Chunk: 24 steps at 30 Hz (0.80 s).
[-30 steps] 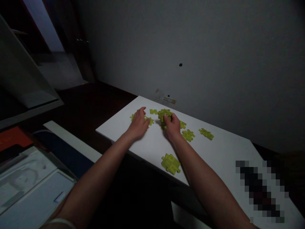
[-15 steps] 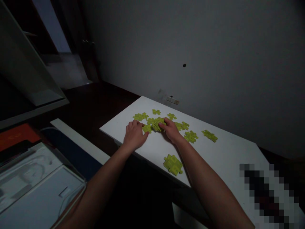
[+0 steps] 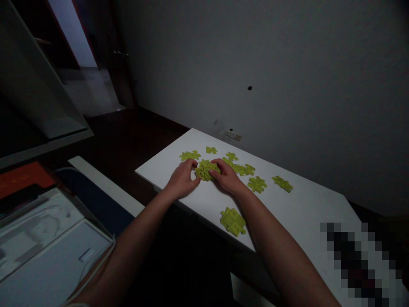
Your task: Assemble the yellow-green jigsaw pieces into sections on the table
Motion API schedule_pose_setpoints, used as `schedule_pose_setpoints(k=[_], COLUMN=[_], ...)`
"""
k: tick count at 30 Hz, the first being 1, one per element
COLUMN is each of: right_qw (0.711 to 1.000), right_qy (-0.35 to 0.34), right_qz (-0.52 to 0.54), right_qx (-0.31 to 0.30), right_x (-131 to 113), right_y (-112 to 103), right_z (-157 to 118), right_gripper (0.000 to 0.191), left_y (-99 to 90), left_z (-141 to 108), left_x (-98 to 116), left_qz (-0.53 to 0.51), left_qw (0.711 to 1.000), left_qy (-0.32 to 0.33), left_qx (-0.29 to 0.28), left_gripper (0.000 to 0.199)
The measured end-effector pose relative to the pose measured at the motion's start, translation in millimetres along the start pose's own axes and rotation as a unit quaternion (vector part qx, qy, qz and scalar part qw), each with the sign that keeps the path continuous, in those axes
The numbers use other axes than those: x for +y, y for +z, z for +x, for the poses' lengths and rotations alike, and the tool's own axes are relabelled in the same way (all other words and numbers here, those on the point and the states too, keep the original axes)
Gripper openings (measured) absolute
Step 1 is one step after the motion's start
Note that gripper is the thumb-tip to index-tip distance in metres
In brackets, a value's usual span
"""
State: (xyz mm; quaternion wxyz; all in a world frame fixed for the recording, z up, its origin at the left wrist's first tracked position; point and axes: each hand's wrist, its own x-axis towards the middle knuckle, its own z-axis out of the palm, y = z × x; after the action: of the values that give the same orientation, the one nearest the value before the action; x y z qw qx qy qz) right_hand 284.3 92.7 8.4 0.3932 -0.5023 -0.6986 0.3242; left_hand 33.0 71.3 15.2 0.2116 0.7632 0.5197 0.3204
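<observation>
By the near edge of the desk (image 3: 303,209) lies a puzzle stack (image 3: 233,221). Beyond, a loose pile (image 3: 206,169) sits between the left hand (image 3: 181,181), thumb and fingers wide, and the right hand (image 3: 227,177), thumb overlapping it, grip unclear.

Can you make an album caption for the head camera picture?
Left hand and right hand frame a pile of green puzzle pieces on a white table.

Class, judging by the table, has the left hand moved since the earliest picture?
Yes. Measured against the white table, the left hand has come back toward the near edge, closer to the person.
</observation>
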Motion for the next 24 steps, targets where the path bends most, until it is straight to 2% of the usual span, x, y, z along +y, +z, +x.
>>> schedule_pose_setpoints(k=[3, 5, 6, 9, 11, 15, 18, 21, 24], right_qw=[0.998, 0.992, 0.989, 0.980, 0.977, 0.979, 0.974, 0.960, 0.926], right_qy=[0.001, 0.016, 0.026, 0.050, 0.048, 0.020, -0.009, -0.016, 0.010], right_qz=[0.008, -0.006, -0.009, -0.007, -0.004, 0.010, 0.028, 0.045, 0.073], right_qx=[0.066, 0.124, 0.147, 0.194, 0.206, 0.204, 0.225, 0.277, 0.370], right_x=[2.1, 4.9, 6.7, 12.1, 15.1, 18.4, 21.1, 27.7, 40.6], right_y=[-3.2, -7.3, -9.6, -15.4, -17.4, -15.1, -10.5, -9.3, -15.9], right_z=[3.7, 7.4, 9.1, 13.1, 14.3, 15.1, 16.9, 20.7, 26.1], right_gripper=[0.039, 0.042, 0.043, 0.046, 0.046, 0.045, 0.049, 0.051, 0.049], left_y=[-13.8, -20.8, -23.2, -26.3, -26.7, -26.9, -25.0, -21.9, -19.8], left_z=[27.0, 46.5, 54.9, 69.6, 71.8, 72.1, 77.7, 87.9, 98.6], left_x=[-10.8, -17.9, -20.9, -27.8, -31.6, -36.8, -34.3, -26.3, -18.5], left_qz=[0.110, 0.178, 0.198, 0.211, 0.200, 0.182, 0.184, 0.178, 0.141], left_qw=[0.992, 0.977, 0.972, 0.969, 0.971, 0.977, 0.979, 0.979, 0.984], left_qy=[-0.051, -0.113, -0.124, -0.121, -0.123, -0.104, -0.072, -0.057, -0.074], left_qx=[0.017, 0.004, -0.009, -0.040, -0.037, -0.027, -0.056, -0.085, -0.085], left_gripper=[0.065, 0.065, 0.065, 0.063, 0.063, 0.071, 0.071, 0.067, 0.068])
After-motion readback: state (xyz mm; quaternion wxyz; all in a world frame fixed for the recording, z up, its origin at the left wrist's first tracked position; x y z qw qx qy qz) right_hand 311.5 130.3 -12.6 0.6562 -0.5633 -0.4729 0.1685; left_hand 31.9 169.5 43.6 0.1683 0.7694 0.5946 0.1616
